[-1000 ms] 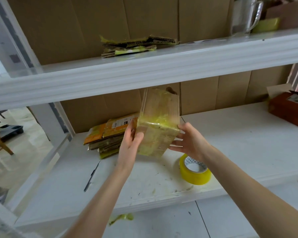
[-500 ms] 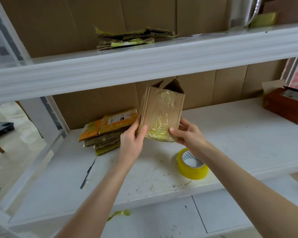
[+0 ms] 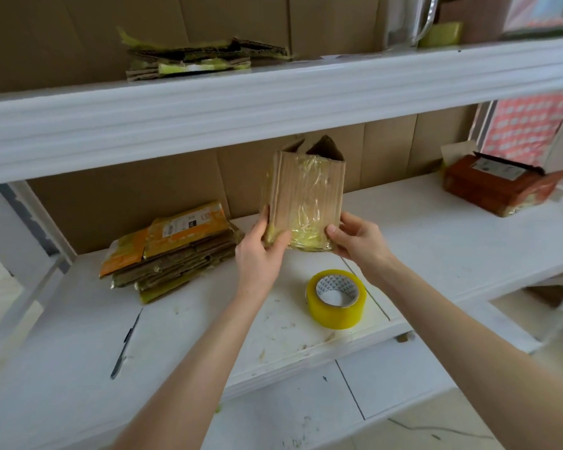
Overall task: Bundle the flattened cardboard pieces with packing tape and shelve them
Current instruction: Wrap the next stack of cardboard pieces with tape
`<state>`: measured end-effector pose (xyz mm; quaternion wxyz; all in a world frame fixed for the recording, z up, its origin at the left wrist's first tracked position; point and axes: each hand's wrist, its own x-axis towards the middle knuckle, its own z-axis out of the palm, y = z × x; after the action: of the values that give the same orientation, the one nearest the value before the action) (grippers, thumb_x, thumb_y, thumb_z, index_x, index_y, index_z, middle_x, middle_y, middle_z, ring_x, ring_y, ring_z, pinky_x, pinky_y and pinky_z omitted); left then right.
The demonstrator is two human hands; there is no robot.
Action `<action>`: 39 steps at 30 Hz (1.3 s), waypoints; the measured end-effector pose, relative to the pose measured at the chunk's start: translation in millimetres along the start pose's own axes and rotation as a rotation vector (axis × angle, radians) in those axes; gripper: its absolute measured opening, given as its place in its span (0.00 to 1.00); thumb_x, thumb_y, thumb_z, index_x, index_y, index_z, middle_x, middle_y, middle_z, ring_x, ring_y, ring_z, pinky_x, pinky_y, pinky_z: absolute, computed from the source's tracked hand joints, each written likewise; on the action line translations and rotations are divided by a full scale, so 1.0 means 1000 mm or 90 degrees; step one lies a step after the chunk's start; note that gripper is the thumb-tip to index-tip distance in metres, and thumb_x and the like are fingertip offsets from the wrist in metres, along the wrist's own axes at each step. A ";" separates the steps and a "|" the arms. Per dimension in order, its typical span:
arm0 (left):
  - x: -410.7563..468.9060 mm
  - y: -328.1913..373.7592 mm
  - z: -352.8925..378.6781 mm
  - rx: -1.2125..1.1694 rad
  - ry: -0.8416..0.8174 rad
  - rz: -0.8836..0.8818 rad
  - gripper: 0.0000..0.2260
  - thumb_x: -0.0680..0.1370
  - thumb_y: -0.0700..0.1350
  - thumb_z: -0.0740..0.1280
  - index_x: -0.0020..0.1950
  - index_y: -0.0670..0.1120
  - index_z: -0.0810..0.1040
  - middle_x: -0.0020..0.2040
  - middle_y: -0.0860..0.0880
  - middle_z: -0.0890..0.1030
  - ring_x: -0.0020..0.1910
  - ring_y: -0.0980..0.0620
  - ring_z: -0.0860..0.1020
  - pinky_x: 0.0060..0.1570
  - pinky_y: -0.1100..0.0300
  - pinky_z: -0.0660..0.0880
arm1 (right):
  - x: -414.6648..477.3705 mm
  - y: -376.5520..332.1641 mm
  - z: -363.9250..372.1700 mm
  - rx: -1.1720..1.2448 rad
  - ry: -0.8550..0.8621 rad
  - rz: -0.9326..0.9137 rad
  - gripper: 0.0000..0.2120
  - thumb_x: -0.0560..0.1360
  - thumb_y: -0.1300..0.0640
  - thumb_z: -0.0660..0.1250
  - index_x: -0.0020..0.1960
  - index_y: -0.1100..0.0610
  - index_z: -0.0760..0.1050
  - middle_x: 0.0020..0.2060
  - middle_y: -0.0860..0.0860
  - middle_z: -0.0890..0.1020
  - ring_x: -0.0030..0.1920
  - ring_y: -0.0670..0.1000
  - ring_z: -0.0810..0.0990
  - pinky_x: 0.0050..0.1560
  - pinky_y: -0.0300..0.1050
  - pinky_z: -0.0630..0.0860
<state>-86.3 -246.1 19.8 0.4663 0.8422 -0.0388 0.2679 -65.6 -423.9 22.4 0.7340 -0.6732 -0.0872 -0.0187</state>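
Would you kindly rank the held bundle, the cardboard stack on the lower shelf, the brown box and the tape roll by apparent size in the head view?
1-2. cardboard stack and held bundle: about alike, and the bundle is nearer the camera, so unranked.
3. brown box.
4. tape roll.

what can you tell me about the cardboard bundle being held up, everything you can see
The cardboard bundle is a flat stack of brown corrugated pieces, wrapped in crinkled, yellowish clear packing tape that bunches at its lower end. Two pointed flaps stick up at the top with a notch between them. It is held upright, clear of the lower shelf. The left hand grips its lower left edge and the right hand its lower right corner, thumbs on the front face.
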 end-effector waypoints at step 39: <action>0.004 0.125 0.319 -0.052 0.005 -0.090 0.23 0.77 0.30 0.61 0.70 0.47 0.72 0.64 0.49 0.76 0.63 0.50 0.74 0.65 0.56 0.71 | 0.087 -0.008 -0.319 -0.038 0.111 0.172 0.18 0.75 0.36 0.62 0.54 0.48 0.69 0.49 0.47 0.78 0.50 0.52 0.80 0.38 0.45 0.77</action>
<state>10.1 -572.8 -17.6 0.5185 0.8218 0.0117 0.2361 51.7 -732.8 18.4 0.7145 -0.6960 0.0687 0.0195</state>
